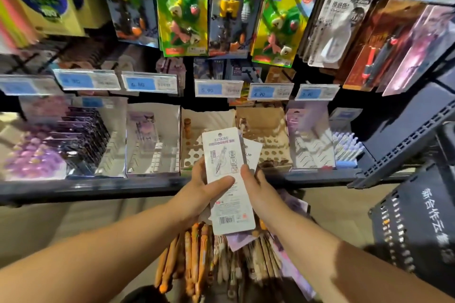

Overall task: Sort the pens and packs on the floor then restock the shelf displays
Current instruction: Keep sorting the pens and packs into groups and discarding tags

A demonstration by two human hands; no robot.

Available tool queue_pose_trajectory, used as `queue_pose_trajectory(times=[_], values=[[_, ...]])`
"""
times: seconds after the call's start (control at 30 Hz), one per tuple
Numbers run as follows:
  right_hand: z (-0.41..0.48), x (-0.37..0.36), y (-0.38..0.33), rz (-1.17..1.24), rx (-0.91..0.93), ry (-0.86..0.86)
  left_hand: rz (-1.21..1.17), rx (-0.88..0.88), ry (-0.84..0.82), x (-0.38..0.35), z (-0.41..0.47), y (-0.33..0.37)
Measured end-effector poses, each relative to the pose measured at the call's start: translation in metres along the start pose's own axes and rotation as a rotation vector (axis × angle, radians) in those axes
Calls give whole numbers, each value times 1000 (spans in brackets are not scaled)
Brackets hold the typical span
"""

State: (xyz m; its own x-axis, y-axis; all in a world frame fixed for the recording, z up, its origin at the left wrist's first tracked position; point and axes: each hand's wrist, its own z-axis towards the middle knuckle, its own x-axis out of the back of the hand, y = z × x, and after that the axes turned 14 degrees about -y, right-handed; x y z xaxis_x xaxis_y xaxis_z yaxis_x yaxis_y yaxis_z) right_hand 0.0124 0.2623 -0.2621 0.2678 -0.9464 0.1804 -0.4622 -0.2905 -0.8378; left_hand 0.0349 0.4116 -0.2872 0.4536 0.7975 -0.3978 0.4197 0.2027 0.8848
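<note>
Both hands are up in front of the shelf [147,187], sharing one white KUROMI pack [227,179]. The left hand [197,194] is curled around the pack's left edge, thumb laid flat across its printed face, fingers hidden behind the card. The right hand [256,187] clamps the pack's right edge, thumb on the front, the other fingers tucked out of sight behind. A second white card [253,152] peeks out just behind the pack's upper right; only part of its lettering shows. Directly below the pack, down on the floor, lies a heap of orange pens [194,253] with pale pens [236,263] and purple packs [290,248] beside them, partly covered by the forearms. Behind the pack's top edge sits a holed pen display tray [197,155], mostly unfilled. The small print on the pack is too blurred to read.
</note>
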Motion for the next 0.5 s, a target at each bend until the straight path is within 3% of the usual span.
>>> queue_pose_trajectory(times=[0.17,0.33,0.5], values=[[3,-12,6,-74,-41,-31,-66,42,-63,14,-10,-21],[4,-19,9,-175,-49,-10,-131,20,-20,22,-14,-34],[11,-24,19,-155,-7,12,-74,5,-165,22,-16,-28]])
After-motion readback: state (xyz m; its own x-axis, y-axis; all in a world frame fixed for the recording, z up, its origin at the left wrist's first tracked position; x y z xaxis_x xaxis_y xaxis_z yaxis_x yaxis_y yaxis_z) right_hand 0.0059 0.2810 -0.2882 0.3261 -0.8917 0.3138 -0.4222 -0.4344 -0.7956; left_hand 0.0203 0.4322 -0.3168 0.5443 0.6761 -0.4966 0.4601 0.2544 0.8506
